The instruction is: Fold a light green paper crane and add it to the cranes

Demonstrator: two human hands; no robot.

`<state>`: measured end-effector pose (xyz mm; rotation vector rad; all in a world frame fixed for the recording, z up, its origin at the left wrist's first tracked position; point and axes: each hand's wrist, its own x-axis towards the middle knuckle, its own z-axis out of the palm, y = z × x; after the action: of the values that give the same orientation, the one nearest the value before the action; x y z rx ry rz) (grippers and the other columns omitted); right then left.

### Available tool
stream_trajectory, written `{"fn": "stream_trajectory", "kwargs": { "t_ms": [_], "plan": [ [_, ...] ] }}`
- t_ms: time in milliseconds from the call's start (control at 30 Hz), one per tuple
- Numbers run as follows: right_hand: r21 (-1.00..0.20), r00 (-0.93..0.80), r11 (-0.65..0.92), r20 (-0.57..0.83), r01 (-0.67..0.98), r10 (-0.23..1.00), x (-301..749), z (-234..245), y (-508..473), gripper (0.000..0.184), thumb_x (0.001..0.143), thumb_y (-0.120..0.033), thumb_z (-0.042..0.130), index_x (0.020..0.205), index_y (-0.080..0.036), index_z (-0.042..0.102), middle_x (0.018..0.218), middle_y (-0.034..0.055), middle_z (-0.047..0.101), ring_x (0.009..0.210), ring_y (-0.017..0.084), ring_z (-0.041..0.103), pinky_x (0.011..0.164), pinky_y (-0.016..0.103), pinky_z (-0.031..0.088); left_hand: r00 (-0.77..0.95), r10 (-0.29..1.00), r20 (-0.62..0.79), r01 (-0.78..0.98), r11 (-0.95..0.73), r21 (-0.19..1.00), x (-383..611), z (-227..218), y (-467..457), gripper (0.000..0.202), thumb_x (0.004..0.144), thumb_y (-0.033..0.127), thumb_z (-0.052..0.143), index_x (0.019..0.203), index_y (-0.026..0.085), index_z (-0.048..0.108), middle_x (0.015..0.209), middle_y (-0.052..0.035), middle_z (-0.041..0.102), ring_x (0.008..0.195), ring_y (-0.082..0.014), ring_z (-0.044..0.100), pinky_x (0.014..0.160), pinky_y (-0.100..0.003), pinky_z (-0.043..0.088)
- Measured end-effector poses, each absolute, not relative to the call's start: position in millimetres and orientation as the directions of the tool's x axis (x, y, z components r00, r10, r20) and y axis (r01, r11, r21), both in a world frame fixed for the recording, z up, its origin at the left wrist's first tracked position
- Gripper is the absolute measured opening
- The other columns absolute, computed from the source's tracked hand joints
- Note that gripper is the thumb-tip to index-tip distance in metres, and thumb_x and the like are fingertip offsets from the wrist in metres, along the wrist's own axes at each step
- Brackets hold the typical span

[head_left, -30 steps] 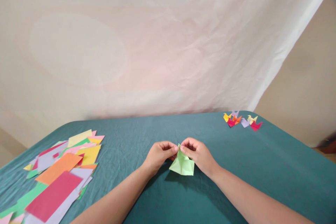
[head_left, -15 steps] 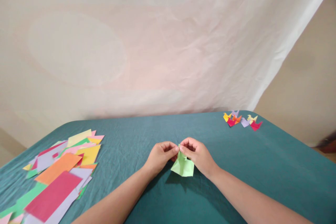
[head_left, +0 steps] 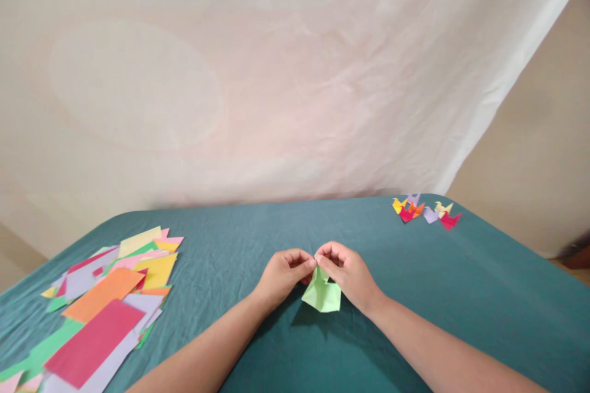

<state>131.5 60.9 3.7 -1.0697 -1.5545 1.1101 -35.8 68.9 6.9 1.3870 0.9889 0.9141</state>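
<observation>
A light green piece of folded paper [head_left: 322, 296] hangs between my two hands, just above the table, casting a shadow below it. My left hand [head_left: 286, 273] pinches its upper point between thumb and forefinger. Right beside it, my right hand [head_left: 343, 273] pinches the same top corner from the other side, the fingertips of both hands nearly touching. Creases run down the paper and its lower edge spreads open. The fingertips hide the very tip of the paper.
On the left of the green-covered table [head_left: 230, 233] lies a loose pile of coloured paper sheets [head_left: 96, 331]. Several small folded paper birds [head_left: 410, 212] stand at the far right corner. A pale cloth [head_left: 276, 73] hangs behind the table.
Both hands keep their pinch at the top of the green paper. The paper has shifted very slightly down and right, and its tip is now more covered by the fingers.
</observation>
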Motion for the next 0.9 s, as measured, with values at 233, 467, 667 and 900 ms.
{"fn": "stream_trajectory", "kwargs": {
  "t_ms": [233, 467, 667, 900],
  "plan": [
    [-0.972, -0.207, 0.200, 0.172, 0.123, 0.963, 130.8, 7.2, 59.5, 0.014, 0.083, -0.029, 0.056, 0.078, -0.017, 0.059, 0.063, -0.0036, 0.054, 0.056, 0.010, 0.049, 0.052, 0.020, 0.037, 0.345, 0.939, -0.013, 0.067, -0.011, 0.998, -35.3, 5.5, 69.3, 0.028, 0.074, 0.041, 0.068, 0.071, 0.014, 0.065, 0.059, 0.0016, 0.058, 0.053, -0.0100, 0.051, 0.056, -0.021, 0.040],
    [-0.973, -0.215, 0.200, 0.172, 0.116, 0.961, 131.7, 5.5, 59.2, 0.013, 0.084, -0.029, 0.056, 0.079, -0.016, 0.059, 0.064, -0.0030, 0.055, 0.056, 0.010, 0.050, 0.052, 0.020, 0.038, 0.356, 0.935, -0.007, 0.064, -0.017, 0.998, -35.6, 5.9, 68.8, 0.028, 0.075, 0.040, 0.068, 0.073, 0.013, 0.065, 0.059, 0.0015, 0.058, 0.054, -0.0097, 0.051, 0.056, -0.021, 0.041],
    [-0.969, -0.211, 0.214, 0.185, 0.120, 0.960, 132.5, 2.6, 61.3, 0.014, 0.084, -0.029, 0.055, 0.080, -0.017, 0.060, 0.065, -0.0028, 0.056, 0.057, 0.010, 0.051, 0.053, 0.020, 0.038, 0.352, 0.936, -0.008, 0.071, -0.019, 0.997, -35.2, 6.1, 69.1, 0.027, 0.074, 0.040, 0.068, 0.072, 0.013, 0.065, 0.059, 0.0016, 0.058, 0.053, -0.0096, 0.051, 0.056, -0.021, 0.041],
    [-0.967, -0.199, 0.215, 0.186, 0.136, 0.962, 132.6, 0.7, 62.2, 0.016, 0.084, -0.031, 0.055, 0.079, -0.017, 0.061, 0.065, -0.0024, 0.057, 0.058, 0.011, 0.051, 0.053, 0.020, 0.038, 0.356, 0.935, 0.008, 0.086, -0.042, 0.995, -36.0, 2.7, 70.0, 0.025, 0.077, 0.037, 0.066, 0.074, 0.013, 0.064, 0.061, 0.0015, 0.058, 0.054, -0.0094, 0.052, 0.056, -0.021, 0.041]
  ]
}}
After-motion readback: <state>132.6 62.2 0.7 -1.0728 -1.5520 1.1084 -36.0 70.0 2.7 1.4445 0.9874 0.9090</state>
